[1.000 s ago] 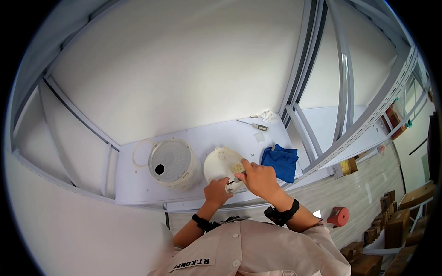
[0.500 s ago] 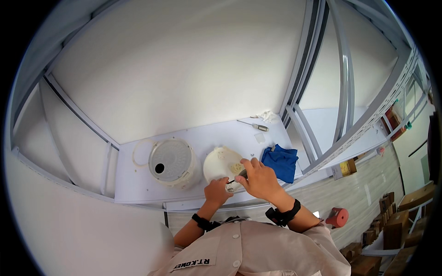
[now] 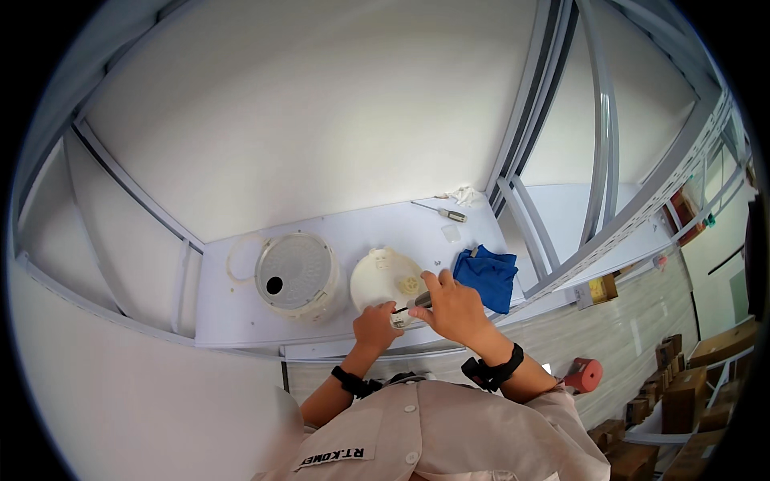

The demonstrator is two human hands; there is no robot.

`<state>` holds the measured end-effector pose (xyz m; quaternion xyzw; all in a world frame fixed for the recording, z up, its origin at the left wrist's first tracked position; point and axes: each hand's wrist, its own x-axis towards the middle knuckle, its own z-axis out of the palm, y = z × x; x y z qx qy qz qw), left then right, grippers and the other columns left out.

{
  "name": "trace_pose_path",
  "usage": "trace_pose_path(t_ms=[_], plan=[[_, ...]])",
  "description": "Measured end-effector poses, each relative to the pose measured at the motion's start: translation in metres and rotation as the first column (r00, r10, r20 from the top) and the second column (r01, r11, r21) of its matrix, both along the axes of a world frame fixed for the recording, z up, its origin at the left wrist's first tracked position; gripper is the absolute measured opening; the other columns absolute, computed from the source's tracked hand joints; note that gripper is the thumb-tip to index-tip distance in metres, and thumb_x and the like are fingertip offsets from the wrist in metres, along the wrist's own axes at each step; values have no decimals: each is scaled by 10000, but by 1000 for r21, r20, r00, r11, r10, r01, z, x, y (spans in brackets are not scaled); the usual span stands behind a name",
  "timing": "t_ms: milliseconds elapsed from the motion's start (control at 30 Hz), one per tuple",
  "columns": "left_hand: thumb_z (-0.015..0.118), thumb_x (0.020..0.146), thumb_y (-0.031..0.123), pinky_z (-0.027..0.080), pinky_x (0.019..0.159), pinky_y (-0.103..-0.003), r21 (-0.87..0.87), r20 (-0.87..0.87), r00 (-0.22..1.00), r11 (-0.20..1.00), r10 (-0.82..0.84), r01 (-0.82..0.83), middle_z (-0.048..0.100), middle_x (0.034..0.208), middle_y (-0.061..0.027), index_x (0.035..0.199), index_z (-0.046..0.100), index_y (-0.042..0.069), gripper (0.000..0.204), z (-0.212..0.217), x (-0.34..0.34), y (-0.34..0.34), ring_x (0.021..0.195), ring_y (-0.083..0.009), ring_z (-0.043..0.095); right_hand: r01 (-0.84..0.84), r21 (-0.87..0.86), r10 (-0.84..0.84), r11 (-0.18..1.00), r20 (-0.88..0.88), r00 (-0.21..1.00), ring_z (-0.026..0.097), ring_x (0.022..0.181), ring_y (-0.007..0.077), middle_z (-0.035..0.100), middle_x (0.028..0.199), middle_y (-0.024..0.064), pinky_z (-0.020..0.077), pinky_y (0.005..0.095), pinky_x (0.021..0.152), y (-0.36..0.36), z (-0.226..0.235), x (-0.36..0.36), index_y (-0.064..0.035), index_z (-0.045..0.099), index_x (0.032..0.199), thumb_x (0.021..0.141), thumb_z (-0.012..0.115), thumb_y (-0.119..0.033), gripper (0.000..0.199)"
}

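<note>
Lid part: a round cream-white lid part (image 3: 385, 280) is laid flat on the white table (image 3: 241, 309), near its front edge and just right of centre; a small yellowish fitting is seen on its upper face.
Right hand: the right hand (image 3: 451, 309) is closed around a thin dark-handled tool (image 3: 411, 305), taken to be a screwdriver, whose tip is directed left toward the near rim of the lid part.
Left hand: the left hand (image 3: 377, 327) is curled at the near rim of the lid part and is touching it; whether the rim is pinched or only steadied cannot be told.
Wrists: a dark band is worn on each wrist.
Pot body: a round white appliance body (image 3: 295, 276) with a ribbed face and a dark hole is set just left of the lid part.
Ring: a pale thin ring (image 3: 233, 260) is noted beside the pot body, on its left.
Cloth: a blue cloth (image 3: 488, 276) is bunched just right of the right hand.
Spare screwdriver: a second screwdriver (image 3: 439, 211) is lying at the far side of the table, well apart from the hands, next to a crumpled white scrap (image 3: 465, 195).
</note>
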<state>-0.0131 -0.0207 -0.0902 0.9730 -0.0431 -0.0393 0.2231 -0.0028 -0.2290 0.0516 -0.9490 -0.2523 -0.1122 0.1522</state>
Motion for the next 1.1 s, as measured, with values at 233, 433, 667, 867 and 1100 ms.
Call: trace_pose_path(t_ms=[233, 433, 667, 867, 1100], plan=[[948, 667, 302, 597, 822, -451, -13, 5, 1000, 1000, -5, 5, 764, 1160, 29, 1254, 690, 199, 650, -4, 2, -1, 1060, -286, 697, -120, 74, 122, 990, -32, 992, 709, 781, 329, 628, 1026, 163, 540, 396, 576, -2, -12, 10, -57, 566, 1226, 909, 787, -298, 455], [952, 637, 299, 600, 815, -461, -10, 28, 1000, 1000, 8, -8, 779, 1139, 26, 1260, 705, 195, 679, -7, 1, 3, 1024, -291, 711, 61, 21, -55, 998, -218, 974, 696, 840, 376, 632, 1063, 176, 545, 435, 651, 10, 7, 6, -44, 535, 1240, 903, 774, -176, 434], [957, 630, 284, 602, 790, -459, -30, 53, 999, 1000, -7, 9, 778, 1127, 18, 1180, 705, 183, 614, -7, 3, 1, 1016, -301, 711, -204, 257, 219, 945, -32, 975, 695, 918, 401, 601, 1077, 196, 575, 471, 657, 2, -7, 8, -35, 533, 1215, 910, 743, -127, 381], [941, 642, 271, 607, 782, -444, -24, 40, 999, 1000, -18, 19, 768, 1122, 23, 1182, 691, 177, 602, -4, 3, 3, 1011, -296, 700, -120, 100, 123, 988, -16, 992, 705, 824, 360, 581, 999, 178, 575, 442, 637, 19, -6, 9, -30, 565, 1138, 939, 707, -133, 266], [960, 623, 283, 599, 800, -456, -50, 53, 998, 999, 19, -16, 774, 1096, 12, 1239, 718, 197, 668, -7, 0, 1, 1011, -301, 703, -28, 95, 31, 995, -26, 999, 708, 756, 346, 573, 967, 188, 577, 430, 617, 26, -12, 8, -33, 571, 1054, 953, 687, -148, 192]])
